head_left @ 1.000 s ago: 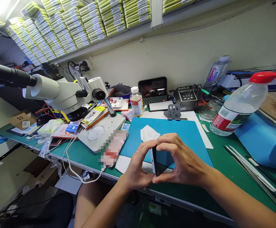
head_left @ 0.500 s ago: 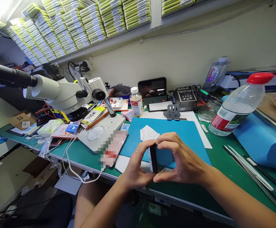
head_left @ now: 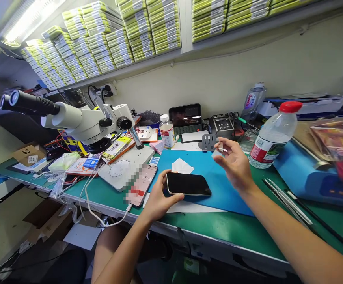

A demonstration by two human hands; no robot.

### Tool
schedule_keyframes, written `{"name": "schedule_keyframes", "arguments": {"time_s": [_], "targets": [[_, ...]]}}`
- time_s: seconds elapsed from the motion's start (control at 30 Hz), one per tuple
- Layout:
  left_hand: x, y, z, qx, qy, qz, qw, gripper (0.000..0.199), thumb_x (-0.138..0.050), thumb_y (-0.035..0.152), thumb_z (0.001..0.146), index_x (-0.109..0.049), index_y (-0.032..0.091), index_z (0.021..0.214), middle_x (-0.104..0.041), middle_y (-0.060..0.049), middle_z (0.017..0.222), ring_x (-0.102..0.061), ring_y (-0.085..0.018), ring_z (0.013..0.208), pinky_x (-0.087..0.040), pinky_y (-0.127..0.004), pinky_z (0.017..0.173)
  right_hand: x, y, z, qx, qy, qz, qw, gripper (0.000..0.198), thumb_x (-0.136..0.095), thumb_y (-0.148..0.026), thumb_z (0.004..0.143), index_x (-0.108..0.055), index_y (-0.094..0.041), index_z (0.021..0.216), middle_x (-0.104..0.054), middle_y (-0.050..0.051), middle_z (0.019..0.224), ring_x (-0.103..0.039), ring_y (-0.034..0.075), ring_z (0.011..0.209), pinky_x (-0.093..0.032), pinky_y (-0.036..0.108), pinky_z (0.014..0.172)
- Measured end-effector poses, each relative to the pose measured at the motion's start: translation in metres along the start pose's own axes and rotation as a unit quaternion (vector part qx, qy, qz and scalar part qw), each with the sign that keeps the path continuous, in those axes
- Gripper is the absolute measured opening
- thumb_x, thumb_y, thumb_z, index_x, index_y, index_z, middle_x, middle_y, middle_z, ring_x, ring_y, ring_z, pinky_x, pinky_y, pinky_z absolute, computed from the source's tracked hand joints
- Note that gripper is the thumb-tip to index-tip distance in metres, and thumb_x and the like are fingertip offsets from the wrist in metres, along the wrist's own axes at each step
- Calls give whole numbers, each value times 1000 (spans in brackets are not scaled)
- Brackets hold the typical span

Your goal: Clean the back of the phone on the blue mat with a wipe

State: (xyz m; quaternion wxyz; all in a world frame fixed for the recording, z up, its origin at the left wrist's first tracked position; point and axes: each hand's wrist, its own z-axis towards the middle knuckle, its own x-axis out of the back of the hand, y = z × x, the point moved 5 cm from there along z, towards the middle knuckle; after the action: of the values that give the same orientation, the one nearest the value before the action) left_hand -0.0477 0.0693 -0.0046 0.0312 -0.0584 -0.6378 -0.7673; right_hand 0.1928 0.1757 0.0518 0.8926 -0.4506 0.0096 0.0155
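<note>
A black-screened phone (head_left: pixel 188 184) is in my left hand (head_left: pixel 159 199), face up and tilted over the blue mat (head_left: pixel 227 197). My thumb lies along its near edge, with the fingers at its left end. To the right and higher, my right hand (head_left: pixel 233 163) is raised away from the phone. Its fingers and thumb are pinched at a thin, pale, glossy piece (head_left: pixel 218 153), mostly see-through, whose kind I cannot make out. Behind the phone a white wipe (head_left: pixel 183 165) lies on the mat.
A microscope (head_left: pixel 82 122) and a charging pink-screened phone (head_left: pixel 142 185) are on the left. A small bottle (head_left: pixel 167 132) and grey stand (head_left: pixel 208 142) are behind the mat. At right are a red-capped bottle (head_left: pixel 273 136), tweezers (head_left: pixel 286 201) and a blue machine (head_left: pixel 301 169).
The phone has turned from edge-on to face up in my left hand. My right hand has left it, moving up and right with the thin piece. The camera view has shifted.
</note>
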Motion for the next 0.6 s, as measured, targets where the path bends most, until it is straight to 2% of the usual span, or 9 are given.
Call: {"name": "schedule_keyframes", "arguments": {"time_s": [0.1, 0.2, 0.33, 0.47, 0.53, 0.6], "targets": [[1, -3, 7, 15, -45, -33, 998, 78, -85, 34, 76, -39, 23, 138, -59, -12, 135, -60, -27, 122, -47, -39, 105, 11, 22, 9, -80, 34, 47, 995, 71, -85, -64, 64, -62, -27, 121, -63, 7, 112, -61, 30, 120, -48, 49, 108], [0, 0, 14, 29, -94, -11, 995, 78, -85, 38, 76, -39, 22, 137, -61, -12, 131, -62, -28, 120, -48, -41, 104, 17, 35, 13, -118, 12, 57, 991, 69, -87, -62, 62, -63, -27, 116, -68, 7, 110, -62, 31, 122, -46, 51, 110], [3, 8, 19, 18, -84, 174, 981, 76, -81, 42, 79, -42, 21, 141, -56, -15, 140, -53, -31, 131, -40, -47, 112, 23, 46, 14, -154, -33, 47, 986, 70, -89, -60, 60, -63, -27, 115, -71, 8, 113, -60, 32, 126, -45, 52, 112], [6, 12, 19, -29, -77, 325, 942, 75, -81, 49, 78, -50, 18, 139, -50, -18, 146, -42, -34, 141, -36, -47, 116, 32, 54, 14, -190, -72, 36, 978, 73, -89, -60, 60, -60, -27, 119, -69, 11, 123, -55, 33, 133, -43, 53, 114], [7, 11, 22, -45, -92, 377, 921, 71, -80, 50, 78, -54, 18, 136, -52, -16, 145, -42, -33, 141, -37, -46, 116, 36, 58, 14, -203, -80, 14, 976, 78, -88, -61, 59, -59, -27, 122, -67, 12, 128, -53, 34, 136, -40, 54, 115], [8, 12, 31, -42, -88, 418, 903, 62, -72, 51, 86, -55, 19, 136, -53, -14, 146, -45, -31, 139, -39, -42, 114, 40, 62, 14, -210, -78, -23, 974, 83, -87, -64, 58, -58, -25, 126, -64, 15, 133, -51, 36, 137, -39, 54, 116]]}}
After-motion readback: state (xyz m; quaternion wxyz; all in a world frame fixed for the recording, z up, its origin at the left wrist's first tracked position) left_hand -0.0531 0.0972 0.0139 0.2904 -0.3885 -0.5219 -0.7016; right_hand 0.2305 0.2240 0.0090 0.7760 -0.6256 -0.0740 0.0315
